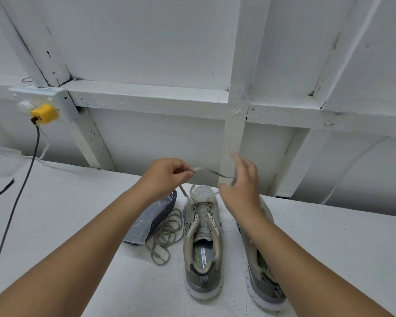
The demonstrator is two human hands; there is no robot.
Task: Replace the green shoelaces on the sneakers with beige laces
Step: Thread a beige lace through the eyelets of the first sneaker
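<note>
The beige flat lace (206,171) is stretched in the air between the two hands, above the toe of the left grey mesh sneaker (202,236), which stands on the white painted table (78,213) with its heel toward the person. From the head camera, the only view, both ends of this lace seem to go down to the lowest eyelets at the toe, though blur makes this hard to confirm. The eyelets higher up are empty. A second grey sneaker (264,282) stands just beside it on the right, mostly hidden under the right forearm.

A loose pile of olive-green laces (167,234) lies on the table left of the first sneaker, touching a grey plastic pouch (151,220). So I judge the old laces are already out, and the threading of the new lace has only begun.

The left hand (164,177) pinches the lace between thumb and fingertips, with the wrist raised. The right hand (242,181) is blurred; its fingers look half spread near the other part of the lace, and I cannot tell whether it holds it.

The next move probably calls for making both ends equal, then guiding one tip into the next eyelet.

On the wall to the left a yellow plug (44,114) with a black cable (21,191) sits in a socket.
</note>
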